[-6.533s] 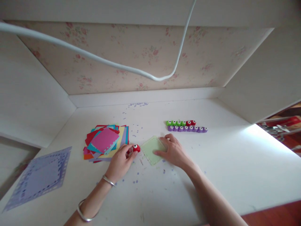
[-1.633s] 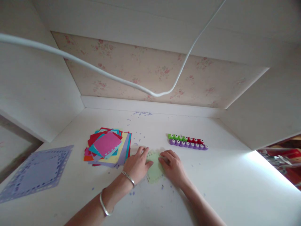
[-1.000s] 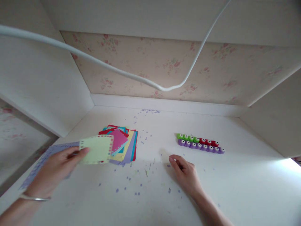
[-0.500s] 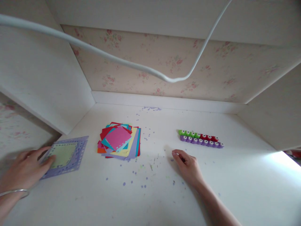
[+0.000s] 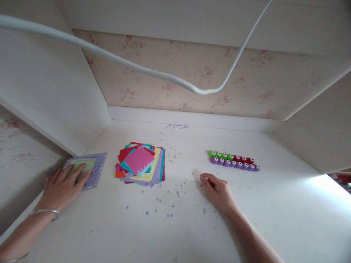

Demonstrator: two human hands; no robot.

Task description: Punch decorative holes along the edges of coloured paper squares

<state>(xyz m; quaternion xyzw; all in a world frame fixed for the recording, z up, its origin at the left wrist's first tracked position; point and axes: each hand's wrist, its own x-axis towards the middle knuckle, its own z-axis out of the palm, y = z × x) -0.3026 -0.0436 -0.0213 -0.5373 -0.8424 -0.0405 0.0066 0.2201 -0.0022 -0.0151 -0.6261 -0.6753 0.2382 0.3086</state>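
Observation:
Spread fingers of my left hand (image 5: 65,184) lie flat on a pale green sheet with a punched edge (image 5: 88,165), which rests over purple punched sheets (image 5: 99,168) at the left of the table. My right hand (image 5: 218,191) rests on the table with its fingers curled together; whether anything small is between them cannot be seen. Beyond it stand two touching rows of small eye-shaped pieces, green (image 5: 219,155) and red in one, purple (image 5: 233,164) in the other. A loose stack of coloured paper (image 5: 139,160) with a pink sheet on top lies between my hands.
Small purple paper dots (image 5: 147,213) are scattered over the white table (image 5: 115,233), with more near the back wall (image 5: 178,126). A white cable (image 5: 164,76) hangs across the view above. White panels stand at both sides.
My left hand has moved right and away from me, and the purple and green sheets under it have shifted toward the back and now lie flat. My right hand has stayed in place.

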